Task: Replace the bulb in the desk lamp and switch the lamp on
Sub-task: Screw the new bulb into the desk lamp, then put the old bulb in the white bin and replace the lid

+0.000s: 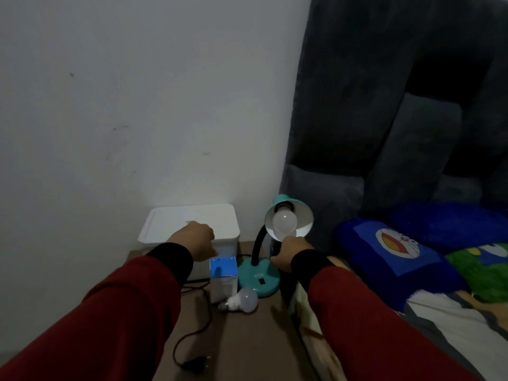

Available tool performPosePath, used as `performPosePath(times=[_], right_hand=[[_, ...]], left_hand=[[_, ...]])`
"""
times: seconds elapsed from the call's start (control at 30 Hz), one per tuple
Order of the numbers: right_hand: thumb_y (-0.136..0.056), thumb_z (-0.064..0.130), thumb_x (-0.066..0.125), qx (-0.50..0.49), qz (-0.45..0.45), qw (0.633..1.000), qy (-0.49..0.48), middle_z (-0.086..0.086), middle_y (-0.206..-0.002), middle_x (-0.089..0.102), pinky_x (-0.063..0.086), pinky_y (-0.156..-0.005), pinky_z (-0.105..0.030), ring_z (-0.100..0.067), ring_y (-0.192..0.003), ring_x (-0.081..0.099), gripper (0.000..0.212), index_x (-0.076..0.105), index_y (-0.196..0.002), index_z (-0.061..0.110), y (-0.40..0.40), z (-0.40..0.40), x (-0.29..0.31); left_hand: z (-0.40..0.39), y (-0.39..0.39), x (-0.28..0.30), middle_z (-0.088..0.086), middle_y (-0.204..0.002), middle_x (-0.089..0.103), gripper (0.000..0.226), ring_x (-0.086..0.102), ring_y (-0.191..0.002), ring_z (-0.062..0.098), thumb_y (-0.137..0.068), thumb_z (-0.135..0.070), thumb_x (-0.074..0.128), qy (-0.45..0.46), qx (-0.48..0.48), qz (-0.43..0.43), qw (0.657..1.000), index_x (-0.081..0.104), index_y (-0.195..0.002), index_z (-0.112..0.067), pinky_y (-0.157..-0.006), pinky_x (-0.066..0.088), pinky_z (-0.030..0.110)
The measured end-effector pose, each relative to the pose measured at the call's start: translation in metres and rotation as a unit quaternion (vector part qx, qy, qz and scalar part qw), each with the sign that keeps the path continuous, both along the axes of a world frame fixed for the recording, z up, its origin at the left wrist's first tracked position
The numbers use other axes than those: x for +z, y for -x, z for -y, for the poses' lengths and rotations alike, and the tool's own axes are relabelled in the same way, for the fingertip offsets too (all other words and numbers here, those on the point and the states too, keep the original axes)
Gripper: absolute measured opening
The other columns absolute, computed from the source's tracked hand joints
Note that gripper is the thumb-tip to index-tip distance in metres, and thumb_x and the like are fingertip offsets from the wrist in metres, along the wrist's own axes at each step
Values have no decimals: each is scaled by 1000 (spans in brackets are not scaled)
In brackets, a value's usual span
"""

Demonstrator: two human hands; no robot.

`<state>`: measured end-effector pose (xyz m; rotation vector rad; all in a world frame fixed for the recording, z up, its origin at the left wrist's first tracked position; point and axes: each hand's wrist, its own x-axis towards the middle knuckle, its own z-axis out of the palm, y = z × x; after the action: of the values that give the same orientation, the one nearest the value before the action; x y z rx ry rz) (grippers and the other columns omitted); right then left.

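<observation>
Teal lamp (270, 259) at centre has a bulb (284, 221) fitted, unlit; spare bulb (242, 299) lies below. Plug (196, 362) loose. Left hand (196, 239) curled, empty; right hand (288, 253) grip unclear.

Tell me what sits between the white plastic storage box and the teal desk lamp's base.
In the head view, a small blue-topped cardboard bulb box stands between the white plastic storage box and the teal desk lamp's base.

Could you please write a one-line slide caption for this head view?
Both hands reach toward a teal desk lamp with a bulb fitted, while a spare bulb lies beside its box.
</observation>
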<state>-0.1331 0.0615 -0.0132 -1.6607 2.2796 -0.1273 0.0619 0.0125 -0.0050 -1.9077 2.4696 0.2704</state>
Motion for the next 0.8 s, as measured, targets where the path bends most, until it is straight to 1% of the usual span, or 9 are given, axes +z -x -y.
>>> performPosePath(times=[0.07, 0.2, 0.33, 0.4, 0.5, 0.57, 0.67, 0.73, 0.8], right_hand=[[-84, 37, 63, 67, -32, 997, -35, -15, -125, 60, 49, -83, -32, -29, -112, 59, 48, 58, -118, 3, -11, 7, -1], [-84, 41, 62, 174, -62, 981, -53, -10, -135, 55, 46, -101, -36, -29, -122, 53, 56, 51, -131, 13, -38, 27, -8], [-84, 42, 62, 211, -47, 976, -30, -13, -140, 46, 44, -101, -37, -31, -125, 48, 68, 35, -141, 18, -63, 55, -27], [-84, 42, 62, 219, -44, 975, -4, -15, -140, 40, 44, -101, -39, -33, -124, 47, 70, 30, -143, 22, -71, 68, -38], [-85, 42, 61, 217, -21, 975, 52, -12, -150, 24, 38, -107, -39, -32, -134, 36, 69, 28, -144, 30, -77, 86, -54], [-84, 44, 61, 195, -5, 977, 83, -10, -156, 12, 34, -110, -39, -33, -138, 28, 69, 27, -144, 36, -76, 97, -65], [-84, 46, 62, 144, 42, 984, 96, -13, -158, -3, 26, -116, -38, -35, -143, 17, 71, 25, -144, 40, -74, 112, -80], [-84, 46, 61, 117, 73, 986, 91, -14, -158, -8, 22, -117, -36, -34, -144, 15, 70, 26, -144, 40, -72, 120, -87], [-85, 44, 60, 108, 98, 985, 87, -14, -157, -3, 23, -116, -33, -33, -142, 20, 67, 29, -144, 37, -71, 127, -94]], left_hand=[[0, -15, 0, 10, -140, 47, 51, 46, -130, 25, -89, -39, 58, -3, 24, 14, 1000, 51, -135, -16, -108, 41, 35], [7, -46, -8, 9, -136, 50, 50, 52, -124, 25, -89, -40, 58, 3, 62, 55, 997, 52, -133, -16, -102, 46, 36], [23, -70, -27, 7, -136, 50, 48, 52, -124, 26, -90, -35, 55, 15, 84, 78, 993, 47, -135, -18, -99, 47, 37], [33, -79, -40, 8, -137, 46, 48, 48, -126, 27, -92, -31, 52, 33, 95, 74, 992, 42, -137, -18, -98, 45, 38], [48, -89, -60, 10, -142, 37, 57, 41, -129, 30, -92, -30, 52, 51, 115, 41, 991, 31, -144, -19, -98, 44, 40], [58, -92, -70, 13, -147, 28, 72, 38, -131, 33, -89, -36, 57, 44, 124, 19, 991, 20, -149, -21, -100, 43, 41], [73, -95, -83, 21, -156, 5, 91, 26, -139, 39, -86, -51, 57, 9, 147, -15, 989, 3, -152, -22, -111, 32, 43], [83, -98, -93, 23, -157, -5, 97, 22, -142, 41, -84, -58, 54, -17, 167, -58, 984, -4, -152, -21, -115, 26, 42], [91, -101, -102, 24, -157, -2, 99, 24, -141, 42, -83, -61, 53, -28, 177, -112, 977, -4, -152, -20, -117, 28, 42]])
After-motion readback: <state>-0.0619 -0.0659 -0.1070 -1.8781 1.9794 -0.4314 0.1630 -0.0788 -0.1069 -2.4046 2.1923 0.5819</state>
